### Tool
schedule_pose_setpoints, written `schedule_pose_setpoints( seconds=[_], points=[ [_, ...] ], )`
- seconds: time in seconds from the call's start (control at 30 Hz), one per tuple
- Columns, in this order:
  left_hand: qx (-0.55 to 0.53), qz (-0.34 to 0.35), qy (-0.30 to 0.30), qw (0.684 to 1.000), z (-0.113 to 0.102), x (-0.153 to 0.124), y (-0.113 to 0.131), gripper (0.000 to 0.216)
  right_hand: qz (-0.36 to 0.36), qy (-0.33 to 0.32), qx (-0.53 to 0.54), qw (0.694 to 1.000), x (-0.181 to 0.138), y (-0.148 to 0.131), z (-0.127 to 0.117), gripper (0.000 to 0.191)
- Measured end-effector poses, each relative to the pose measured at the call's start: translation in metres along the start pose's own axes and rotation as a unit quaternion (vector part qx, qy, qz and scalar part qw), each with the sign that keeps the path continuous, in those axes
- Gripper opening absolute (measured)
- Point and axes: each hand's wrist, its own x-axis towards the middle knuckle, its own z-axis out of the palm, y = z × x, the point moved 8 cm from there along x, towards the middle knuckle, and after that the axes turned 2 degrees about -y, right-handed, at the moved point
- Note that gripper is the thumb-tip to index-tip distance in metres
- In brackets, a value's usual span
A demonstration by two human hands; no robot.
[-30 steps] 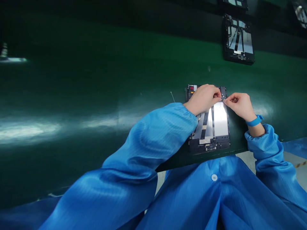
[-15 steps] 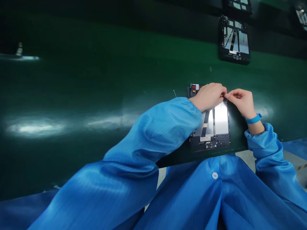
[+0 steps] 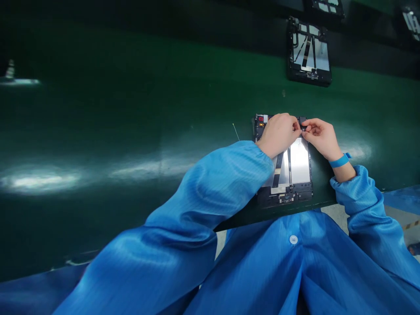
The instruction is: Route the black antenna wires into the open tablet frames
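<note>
An opened tablet [image 3: 295,175] with silver battery panels and black frame lies near the front edge of the green belt [image 3: 131,122]. My left hand [image 3: 278,133] rests on its upper part, fingers curled and pinched at the top edge. My right hand [image 3: 320,136] meets it there, fingertips pinched on a small dark part [image 3: 302,122] at the tablet's top right corner. A blue strap [image 3: 339,161] circles my right wrist. Both arms wear blue sleeves.
A second opened tablet [image 3: 308,51] lies farther back on the belt to the right. More such units show at the top edge [image 3: 324,5] and the top right corner [image 3: 411,19]. A thin pale sliver [image 3: 235,131] lies left of my tablet.
Both hands have crept toward the tablet's top right corner and my right fingertips now pinch the small dark part. The far tablet has shifted left.
</note>
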Motion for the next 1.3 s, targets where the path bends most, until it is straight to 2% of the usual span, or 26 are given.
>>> schedule_pose_setpoints(
  seconds=[0.3,0.6,0.7,0.77,0.83,0.87,0.9,0.97,1.03,1.1,1.17,1.23,1.3],
  points=[
    [0.002,0.005,-0.012,1.0,-0.001,-0.002,0.003,0.019,0.01,-0.027,0.031,0.999,0.0,0.002,-0.001,0.021],
    [-0.005,-0.001,-0.013,1.0,0.002,0.001,0.002,0.015,0.009,-0.022,-0.01,1.0,0.004,-0.002,0.003,0.017],
    [-0.013,0.006,0.057,0.998,-0.023,-0.008,-0.004,0.026,0.025,-0.012,0.011,1.0,0.009,0.003,-0.001,0.022],
    [0.005,-0.015,0.104,0.994,-0.048,-0.026,-0.021,0.031,0.047,0.014,0.061,0.997,0.009,0.006,-0.009,0.024],
    [0.046,-0.046,0.089,0.994,-0.064,-0.049,-0.046,0.029,0.055,0.045,0.093,0.993,0.005,0.002,-0.014,0.023],
    [0.067,-0.051,0.046,0.995,-0.064,-0.062,-0.058,0.029,0.048,0.044,0.093,0.994,0.001,-0.005,-0.012,0.023],
    [0.081,-0.049,-0.01,0.995,-0.061,-0.076,-0.069,0.03,0.034,0.023,0.082,0.996,-0.004,-0.015,-0.005,0.023],
    [0.088,-0.043,-0.11,0.989,-0.051,-0.103,-0.083,0.023,-0.006,-0.071,0.036,0.997,-0.016,-0.041,0.026,0.025],
    [0.096,-0.036,-0.134,0.986,-0.048,-0.125,-0.083,0.009,-0.049,-0.179,-0.031,0.982,-0.032,-0.064,0.068,0.025],
    [0.115,-0.02,-0.082,0.99,-0.055,-0.138,-0.069,0.012,-0.092,-0.25,-0.106,0.958,-0.045,-0.081,0.106,0.021],
    [0.115,0.001,-0.014,0.993,-0.064,-0.146,-0.049,0.019,-0.125,-0.287,-0.164,0.936,-0.053,-0.088,0.131,0.011],
    [0.082,0.003,0.041,0.996,-0.069,-0.152,-0.034,0.023,-0.139,-0.302,-0.186,0.925,-0.055,-0.089,0.14,0.01],
    [0.029,-0.031,0.101,0.994,-0.073,-0.157,-0.032,0.03,-0.146,-0.314,-0.181,0.921,-0.055,-0.088,0.135,0.016]
  ],
)
